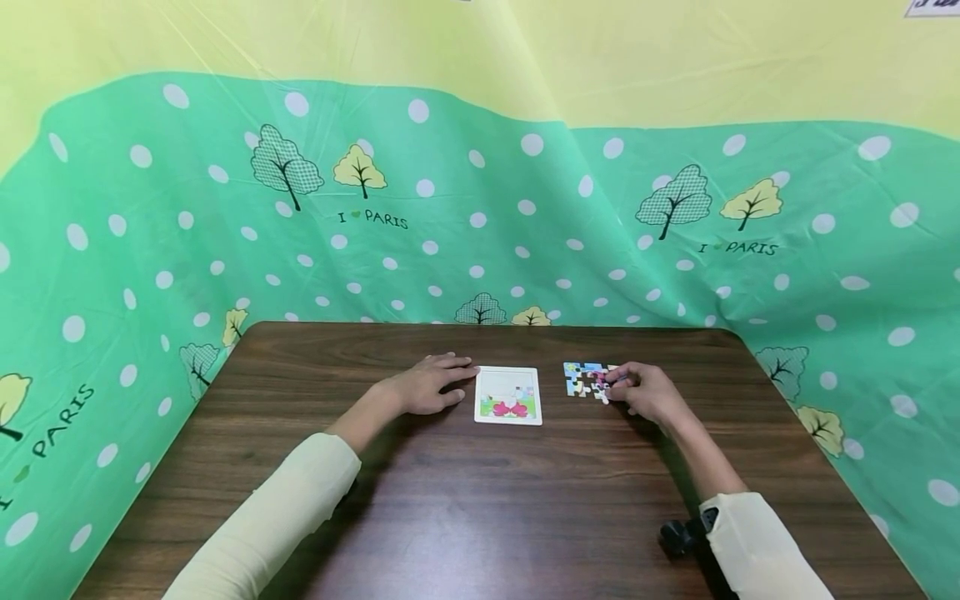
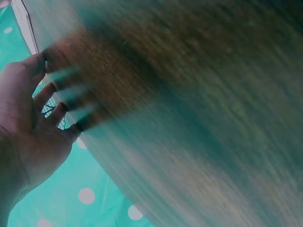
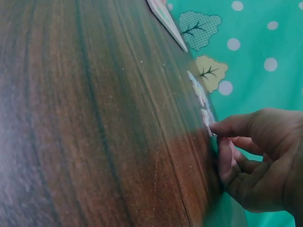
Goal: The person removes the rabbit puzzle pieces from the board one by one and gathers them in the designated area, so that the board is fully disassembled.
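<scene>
A white square puzzle tray [image 1: 507, 424] lies on the table, its lower part showing a pink and green picture. Beside its left edge my left hand [image 1: 431, 385] rests on the tabletop, fingers extended and fingertips at the tray's upper left corner. To the right of the tray lies a patch of joined jigsaw pieces [image 1: 577, 379] in blue, white and pink. My right hand [image 1: 647, 390] pinches a piece at the right side of this patch, its fingers hiding part of it. In the right wrist view, thumb and fingers meet at the end of the thin puzzle pieces [image 3: 199, 92].
The dark wooden table [image 1: 480, 508] reaches back to a green dotted cloth [image 1: 450, 250] hanging behind and beside it. A black wrist device [image 1: 678, 539] sits by the right sleeve [image 1: 757, 542].
</scene>
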The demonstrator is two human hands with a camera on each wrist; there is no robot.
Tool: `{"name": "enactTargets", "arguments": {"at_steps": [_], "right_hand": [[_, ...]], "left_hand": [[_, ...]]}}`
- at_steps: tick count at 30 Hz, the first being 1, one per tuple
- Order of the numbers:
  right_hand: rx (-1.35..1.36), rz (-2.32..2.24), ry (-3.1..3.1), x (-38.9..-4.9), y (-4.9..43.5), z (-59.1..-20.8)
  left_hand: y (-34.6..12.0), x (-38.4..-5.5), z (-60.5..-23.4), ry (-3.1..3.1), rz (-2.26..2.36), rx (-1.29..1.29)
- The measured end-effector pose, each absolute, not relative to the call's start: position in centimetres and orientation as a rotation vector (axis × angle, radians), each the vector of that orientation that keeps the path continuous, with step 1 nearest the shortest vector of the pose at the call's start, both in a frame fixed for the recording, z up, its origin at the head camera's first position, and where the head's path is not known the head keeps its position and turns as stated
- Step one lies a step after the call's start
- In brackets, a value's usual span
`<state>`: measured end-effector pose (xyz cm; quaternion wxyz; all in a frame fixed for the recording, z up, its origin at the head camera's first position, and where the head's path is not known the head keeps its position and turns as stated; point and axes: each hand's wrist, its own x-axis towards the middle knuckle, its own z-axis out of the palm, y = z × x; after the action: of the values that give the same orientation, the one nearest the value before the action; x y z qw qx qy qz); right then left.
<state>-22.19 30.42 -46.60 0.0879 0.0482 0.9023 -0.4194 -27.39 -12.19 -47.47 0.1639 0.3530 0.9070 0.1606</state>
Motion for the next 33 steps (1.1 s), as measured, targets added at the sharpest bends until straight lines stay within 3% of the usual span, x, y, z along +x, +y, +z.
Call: {"name": "enactTargets", "arguments": {"at_steps": [10,22,33], "right_hand": [[0.125,-1.223,2.704,-22.0,29.9,-47.0],[0.138,-1.257,2.711,-21.9,29.8,-46.9],[0.121,-1.376,2.709,-21.2,29.2,-46.3]], "left_hand": [[-13.0,-30.0,-51.7,2.596,0.508,1.033],[-12.8,-29.0,-50.3,2.595,0.514,1.025],[-12.8,-30.2,-51.9,2.602,0.531,0.994]]}}
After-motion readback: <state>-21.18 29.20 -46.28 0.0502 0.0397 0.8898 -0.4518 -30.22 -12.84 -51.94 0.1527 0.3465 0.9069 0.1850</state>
